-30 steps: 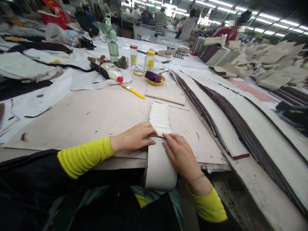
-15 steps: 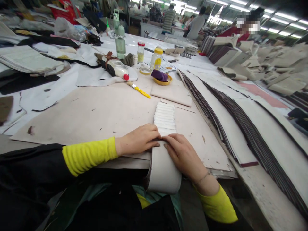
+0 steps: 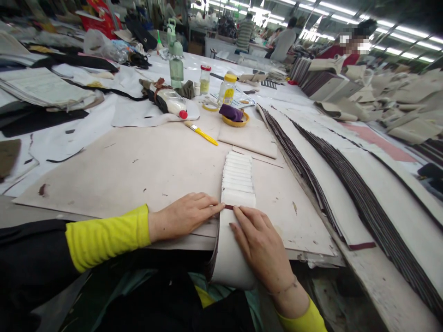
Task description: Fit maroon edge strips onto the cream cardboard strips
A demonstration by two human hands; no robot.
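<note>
A stack of long pale strips (image 3: 232, 251) hangs over the table edge towards my lap, its upper ends overlapped in steps (image 3: 238, 173). Across the top strip runs a narrow maroon folded band (image 3: 229, 207). My left hand (image 3: 188, 216) lies at the left of the band, fingers stretched out and the index fingertip touching its left end. My right hand (image 3: 263, 246) rests flat on the top strip, fingers extended at the band's right end and the thumb apart. Neither hand is wrapped round anything.
A pale board (image 3: 114, 170) covers the table before me. On it lie a yellow-handled brush (image 3: 204, 134) and a yellow dish (image 3: 238, 122) with purple cloth (image 3: 230, 112). Beyond stand jars (image 3: 227, 90) and a green bottle (image 3: 176, 69). Fanned strips (image 3: 349, 180) lie to the right.
The fingers of both hands have moved apart from their pinch at the strip's end, uncovering the maroon band. Both hands sit slightly lower in the view.
</note>
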